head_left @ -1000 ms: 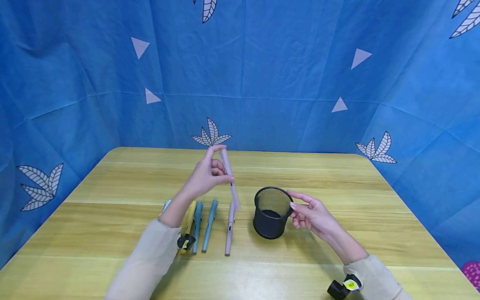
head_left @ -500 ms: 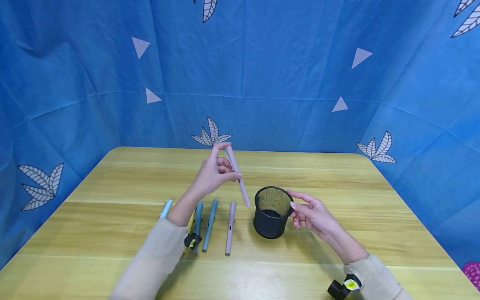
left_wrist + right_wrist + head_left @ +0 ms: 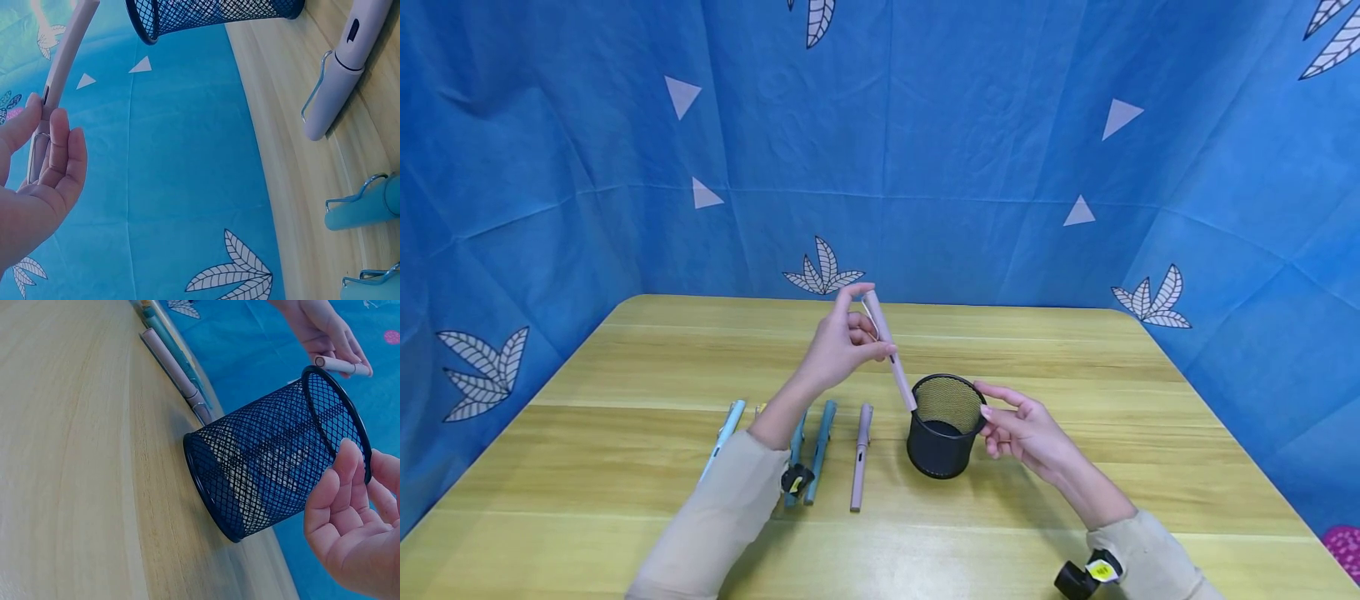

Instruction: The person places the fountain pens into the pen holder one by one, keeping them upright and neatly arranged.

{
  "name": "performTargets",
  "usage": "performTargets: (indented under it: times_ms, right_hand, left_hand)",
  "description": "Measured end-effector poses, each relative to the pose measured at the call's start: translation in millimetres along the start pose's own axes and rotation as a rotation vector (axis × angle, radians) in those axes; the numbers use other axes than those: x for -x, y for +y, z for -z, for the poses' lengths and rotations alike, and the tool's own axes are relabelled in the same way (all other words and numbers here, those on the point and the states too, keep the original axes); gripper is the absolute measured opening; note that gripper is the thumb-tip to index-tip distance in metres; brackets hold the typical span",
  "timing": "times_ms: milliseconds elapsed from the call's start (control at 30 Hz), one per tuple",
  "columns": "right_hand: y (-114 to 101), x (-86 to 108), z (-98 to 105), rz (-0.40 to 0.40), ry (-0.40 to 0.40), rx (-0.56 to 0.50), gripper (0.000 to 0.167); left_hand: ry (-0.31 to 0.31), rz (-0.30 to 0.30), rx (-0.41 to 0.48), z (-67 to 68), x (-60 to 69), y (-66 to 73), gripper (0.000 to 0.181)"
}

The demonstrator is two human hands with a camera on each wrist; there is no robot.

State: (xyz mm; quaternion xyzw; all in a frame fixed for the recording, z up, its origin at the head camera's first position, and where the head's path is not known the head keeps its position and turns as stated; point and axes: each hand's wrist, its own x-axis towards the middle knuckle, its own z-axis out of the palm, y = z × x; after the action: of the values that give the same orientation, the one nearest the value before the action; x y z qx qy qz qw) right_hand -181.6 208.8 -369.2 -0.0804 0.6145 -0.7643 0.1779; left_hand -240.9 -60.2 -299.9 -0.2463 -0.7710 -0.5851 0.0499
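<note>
My left hand [image 3: 844, 343] pinches a pale lilac pen [image 3: 890, 350] between thumb and fingers, an index fingertip at its upper, clipped end. The pen slants down to the right, its lower end by the left rim of a black mesh pen cup [image 3: 942, 450]. Whether it touches the rim I cannot tell. The cup stands upright on the table, and inside it I see only its dark bottom. With thumb and fingers, my right hand [image 3: 1022, 427] holds the cup's right rim, as the right wrist view also shows. In the left wrist view the held pen [image 3: 61, 59] points up and away from the palm.
A second lilac pen [image 3: 861, 458] lies on the wooden table [image 3: 1037, 342] left of the cup. Further left lie teal pens [image 3: 821, 450] and a light blue pen [image 3: 726, 432], partly behind the left sleeve [image 3: 722, 508]. A blue curtain [image 3: 880, 150] hangs behind the table.
My left hand has moved right with the lilac pen, bringing its lower end to the cup's left rim. The right hand and the cup have stayed in place.
</note>
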Motion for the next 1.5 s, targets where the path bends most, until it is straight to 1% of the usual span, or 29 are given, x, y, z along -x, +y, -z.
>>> performTargets:
  times_ms: [267, 400, 533, 633, 700, 833, 933, 1000, 1100, 1200, 1267, 1367, 1500]
  right_hand:
    - [1, -0.8, -1, -0.01, 0.011, -0.003, 0.054]
    - [2, -1.1, 0, -0.01, 0.002, -0.003, 0.055]
    - [2, -0.7, 0, -0.007, -0.001, -0.002, 0.056]
    - [2, -0.8, 1, -0.008, 0.0, -0.004, 0.056]
    - [1, -1.0, 1, -0.009, 0.0, -0.005, 0.056]
    - [1, -1.2, 1, -0.012, 0.001, -0.009, 0.055]
    - [1, -1.1, 0, -0.008, -0.002, -0.011, 0.055]
    - [1, -0.8, 0, -0.005, -0.004, -0.013, 0.055]
    - [2, -0.4, 1, 0.005, -0.016, -0.014, 0.054]
    - [2, -0.1, 1, 0.016, -0.029, -0.015, 0.051]
    - [3, -0.2, 1, 0.022, -0.034, -0.017, 0.049]
    - [4, 0.0, 1, 0.012, -0.018, -0.022, 0.045]
    - [4, 0.4, 1, 0.006, -0.009, -0.02, 0.047]
  left_hand:
    - [-0.017, -0.016, -0.006, -6.6, -3.2, 0.4, 0.074]
    - [-0.019, -0.016, -0.01, -10.1, -5.0, -1.1, 0.074]
    - [-0.024, -0.029, -0.026, -12.6, -7.2, -2.7, 0.074]
    - [-0.028, -0.038, -0.035, -14.4, -8.3, -1.1, 0.074]
    - [-0.032, -0.04, -0.035, -15.8, -8.1, 2.2, 0.074]
    - [-0.043, -0.059, -0.025, -18.5, -3.0, 19.2, 0.073]
    - [-0.043, -0.08, -0.028, -21.0, -0.2, 28.1, 0.071]
    - [-0.042, -0.091, -0.029, -23.0, -1.6, 24.9, 0.071]
    - [-0.038, -0.113, -0.04, -26.3, -5.8, 13.7, 0.072]
    - [-0.049, -0.132, -0.052, -29.3, -9.3, 2.2, 0.073]
    - [-0.056, -0.146, -0.066, -30.8, -9.0, -0.8, 0.073]
    - [-0.066, -0.162, -0.088, -33.2, -8.3, -4.1, 0.072]
    - [-0.067, -0.175, -0.113, -36.1, -7.0, -7.9, 0.071]
